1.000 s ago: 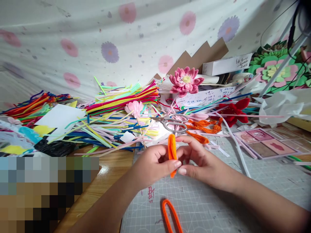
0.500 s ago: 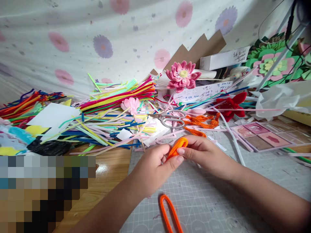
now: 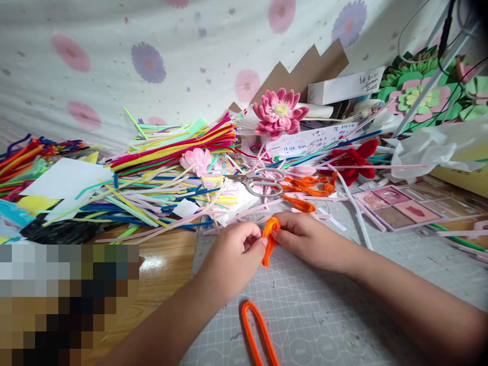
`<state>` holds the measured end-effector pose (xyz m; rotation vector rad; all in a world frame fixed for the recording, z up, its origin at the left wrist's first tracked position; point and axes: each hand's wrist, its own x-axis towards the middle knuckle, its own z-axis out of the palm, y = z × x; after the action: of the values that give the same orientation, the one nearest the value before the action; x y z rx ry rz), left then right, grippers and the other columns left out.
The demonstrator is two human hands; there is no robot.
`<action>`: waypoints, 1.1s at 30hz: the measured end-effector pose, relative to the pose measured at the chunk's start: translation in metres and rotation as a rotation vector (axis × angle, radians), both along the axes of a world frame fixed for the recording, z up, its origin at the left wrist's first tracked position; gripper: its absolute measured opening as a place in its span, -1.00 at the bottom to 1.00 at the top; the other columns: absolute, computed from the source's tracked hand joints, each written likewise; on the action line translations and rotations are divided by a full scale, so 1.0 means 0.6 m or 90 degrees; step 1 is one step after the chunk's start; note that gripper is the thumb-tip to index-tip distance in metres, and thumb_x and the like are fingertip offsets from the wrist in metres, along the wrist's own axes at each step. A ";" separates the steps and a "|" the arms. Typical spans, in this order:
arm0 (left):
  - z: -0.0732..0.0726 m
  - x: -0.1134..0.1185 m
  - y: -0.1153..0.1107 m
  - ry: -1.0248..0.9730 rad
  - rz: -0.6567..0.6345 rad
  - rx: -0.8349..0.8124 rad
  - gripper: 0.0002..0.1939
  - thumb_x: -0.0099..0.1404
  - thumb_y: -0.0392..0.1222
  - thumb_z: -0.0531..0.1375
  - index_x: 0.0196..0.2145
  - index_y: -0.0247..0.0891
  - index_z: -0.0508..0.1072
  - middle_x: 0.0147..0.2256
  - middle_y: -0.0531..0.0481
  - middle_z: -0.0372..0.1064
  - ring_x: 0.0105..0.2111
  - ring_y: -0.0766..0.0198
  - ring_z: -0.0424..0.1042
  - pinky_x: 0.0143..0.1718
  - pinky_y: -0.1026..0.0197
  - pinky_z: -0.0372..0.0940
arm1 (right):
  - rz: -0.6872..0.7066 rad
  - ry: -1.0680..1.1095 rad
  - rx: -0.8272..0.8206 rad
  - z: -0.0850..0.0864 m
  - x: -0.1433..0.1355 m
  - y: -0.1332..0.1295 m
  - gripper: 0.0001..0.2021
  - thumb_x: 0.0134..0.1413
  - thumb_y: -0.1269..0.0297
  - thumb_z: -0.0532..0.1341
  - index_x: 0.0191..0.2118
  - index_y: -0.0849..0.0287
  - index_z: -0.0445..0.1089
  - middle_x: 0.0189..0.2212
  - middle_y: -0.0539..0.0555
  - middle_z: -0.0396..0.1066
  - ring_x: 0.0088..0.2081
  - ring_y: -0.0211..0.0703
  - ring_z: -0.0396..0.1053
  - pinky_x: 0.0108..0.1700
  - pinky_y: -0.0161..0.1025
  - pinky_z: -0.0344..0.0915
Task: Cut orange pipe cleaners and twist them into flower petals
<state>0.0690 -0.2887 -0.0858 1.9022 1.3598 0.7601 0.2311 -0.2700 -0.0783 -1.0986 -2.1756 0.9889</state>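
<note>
Between my two hands is a small orange pipe cleaner piece (image 3: 270, 239), folded into a narrow petal-like loop with its end hanging down. My left hand (image 3: 238, 256) pinches it from the left with thumb and fingers. From the right, my right hand (image 3: 305, 236) grips the same piece near its upper part. Below them, a bent orange pipe cleaner (image 3: 254, 325) lies as a long loop on the grey cutting mat (image 3: 312, 310). Just beyond my hands lie several finished-looking orange petal pieces (image 3: 305, 185), beside metal scissors (image 3: 263, 184).
Piles of coloured pipe cleaners (image 3: 179, 147) spread across the back left. A pink flower (image 3: 281, 109) stands behind the scissors, with a red flower (image 3: 356, 160) to its right. A makeup palette (image 3: 404, 206) lies at the right; wooden tabletop (image 3: 160, 284) shows left of the mat.
The orange piece has turned more upright, and its lower end now shows below my fingers. My hands have shifted slightly left in view as the camera turned a little.
</note>
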 end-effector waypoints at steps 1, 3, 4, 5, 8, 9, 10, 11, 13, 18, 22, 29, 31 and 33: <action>-0.002 0.001 0.001 -0.015 0.011 -0.002 -0.87 0.12 -0.23 0.04 -0.55 -0.26 0.26 -0.58 0.11 0.20 -0.56 0.39 0.19 -0.57 0.35 0.10 | -0.002 0.005 0.007 -0.001 0.000 0.001 -0.83 0.05 0.43 -0.01 -0.41 0.27 0.31 -0.48 0.03 0.31 -0.42 -0.24 0.26 -0.36 -0.33 0.21; -0.004 0.003 0.002 -0.048 0.026 -0.007 -0.91 0.13 -0.21 0.06 -0.49 -0.25 0.27 -0.53 0.09 0.24 -0.53 0.38 0.23 -0.56 0.35 0.13 | -0.007 0.015 0.012 -0.004 0.000 0.003 -0.83 0.05 0.42 -0.01 -0.39 0.27 0.30 -0.45 0.04 0.33 -0.40 -0.24 0.27 -0.35 -0.33 0.21; -0.004 0.003 0.003 -0.065 0.030 -0.012 -0.92 0.13 -0.19 0.06 -0.45 -0.24 0.28 -0.50 0.08 0.27 -0.51 0.37 0.25 -0.54 0.35 0.15 | -0.008 0.015 0.008 -0.004 0.000 0.003 -0.83 0.05 0.42 -0.01 -0.39 0.27 0.31 -0.45 0.04 0.33 -0.40 -0.24 0.28 -0.35 -0.33 0.21; -0.003 0.004 0.003 -0.081 0.032 -0.019 -0.91 0.13 -0.18 0.06 -0.42 -0.24 0.30 -0.48 0.07 0.28 -0.49 0.36 0.27 -0.53 0.34 0.17 | -0.009 0.011 0.002 -0.003 -0.001 0.002 -0.83 0.05 0.41 -0.01 -0.40 0.27 0.31 -0.46 0.04 0.34 -0.41 -0.23 0.28 -0.36 -0.33 0.21; 0.001 0.005 0.002 -0.108 0.020 -0.046 -0.88 0.14 -0.18 0.07 -0.39 -0.25 0.32 -0.47 0.04 0.31 -0.47 0.34 0.29 -0.50 0.32 0.20 | -0.022 -0.023 -0.007 0.001 -0.003 -0.003 -0.83 0.01 0.43 0.01 -0.43 0.27 0.33 -0.48 0.04 0.37 -0.43 -0.24 0.28 -0.39 -0.34 0.19; 0.002 0.005 0.002 -0.109 0.014 -0.052 -0.88 0.14 -0.19 0.06 -0.39 -0.26 0.33 -0.47 0.04 0.31 -0.48 0.34 0.30 -0.50 0.32 0.20 | -0.025 -0.035 -0.004 0.004 -0.004 -0.005 -0.84 0.00 0.44 0.02 -0.44 0.27 0.34 -0.49 0.03 0.37 -0.44 -0.25 0.28 -0.40 -0.34 0.18; 0.003 0.005 0.002 -0.105 0.010 -0.054 -0.89 0.14 -0.20 0.06 -0.41 -0.27 0.33 -0.48 0.04 0.31 -0.49 0.34 0.29 -0.50 0.32 0.20 | -0.030 -0.046 0.002 0.006 -0.005 -0.007 -0.84 -0.02 0.46 0.02 -0.45 0.27 0.34 -0.50 0.02 0.37 -0.45 -0.26 0.27 -0.42 -0.35 0.16; 0.004 0.004 0.001 -0.099 0.007 -0.053 -0.90 0.13 -0.21 0.06 -0.42 -0.27 0.33 -0.49 0.05 0.30 -0.50 0.35 0.29 -0.50 0.33 0.19 | -0.035 -0.055 0.011 0.008 -0.006 -0.009 -0.84 -0.04 0.47 0.02 -0.46 0.26 0.33 -0.52 0.01 0.36 -0.47 -0.27 0.26 -0.45 -0.37 0.15; 0.004 0.003 0.001 -0.085 0.009 -0.051 -0.91 0.12 -0.23 0.05 -0.47 -0.27 0.31 -0.53 0.07 0.28 -0.53 0.37 0.27 -0.52 0.34 0.18 | -0.037 -0.069 0.023 0.011 -0.007 -0.012 -0.85 -0.05 0.47 0.03 -0.49 0.26 0.32 -0.55 0.00 0.34 -0.50 -0.28 0.23 -0.48 -0.38 0.12; -0.006 0.003 0.002 -0.036 0.043 -0.032 -0.91 0.05 -0.31 0.03 -0.58 -0.24 0.21 -0.62 0.15 0.18 -0.61 0.41 0.20 -0.61 0.37 0.09 | -0.009 -0.083 0.014 0.008 -0.011 -0.015 -0.84 -0.01 0.45 0.01 -0.50 0.23 0.29 -0.54 0.00 0.35 -0.49 -0.27 0.25 -0.45 -0.37 0.13; -0.013 0.006 0.002 0.020 0.085 0.004 -0.91 0.00 -0.33 0.03 -0.61 -0.23 0.16 -0.67 0.19 0.11 -0.67 0.43 0.12 -0.67 0.38 0.00 | -0.006 -0.089 0.017 0.000 -0.016 -0.015 -0.82 0.01 0.45 0.00 -0.52 0.21 0.28 -0.56 -0.01 0.33 -0.49 -0.27 0.26 -0.46 -0.39 0.12; -0.011 0.002 0.004 -0.073 0.040 -0.045 -0.92 0.08 -0.29 0.04 -0.41 -0.22 0.30 -0.54 0.11 0.29 -0.56 0.38 0.29 -0.58 0.36 0.15 | 0.002 -0.060 0.006 0.000 -0.007 -0.010 -0.83 0.05 0.41 0.01 -0.44 0.22 0.31 -0.49 0.02 0.37 -0.44 -0.24 0.29 -0.40 -0.34 0.17; -0.006 0.001 0.005 -0.104 0.035 -0.070 -0.89 0.09 -0.27 0.05 -0.36 -0.23 0.31 -0.51 0.08 0.31 -0.53 0.36 0.32 -0.55 0.34 0.18 | -0.018 -0.021 -0.012 -0.004 -0.005 -0.008 -0.88 0.04 0.39 0.03 -0.40 0.21 0.30 -0.48 0.02 0.36 -0.43 -0.24 0.29 -0.40 -0.34 0.18; 0.000 0.002 0.006 -0.137 0.029 -0.098 -0.89 0.10 -0.26 0.06 -0.36 -0.25 0.32 -0.52 0.07 0.31 -0.53 0.35 0.33 -0.52 0.32 0.21 | -0.053 0.058 -0.038 -0.010 -0.006 -0.007 -0.94 0.01 0.37 0.06 -0.36 0.19 0.24 -0.48 0.00 0.34 -0.46 -0.25 0.28 -0.44 -0.35 0.18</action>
<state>0.0703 -0.2853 -0.0858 1.6262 1.2928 0.8323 0.2274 -0.2740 -0.0845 -1.1391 -2.0234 1.0511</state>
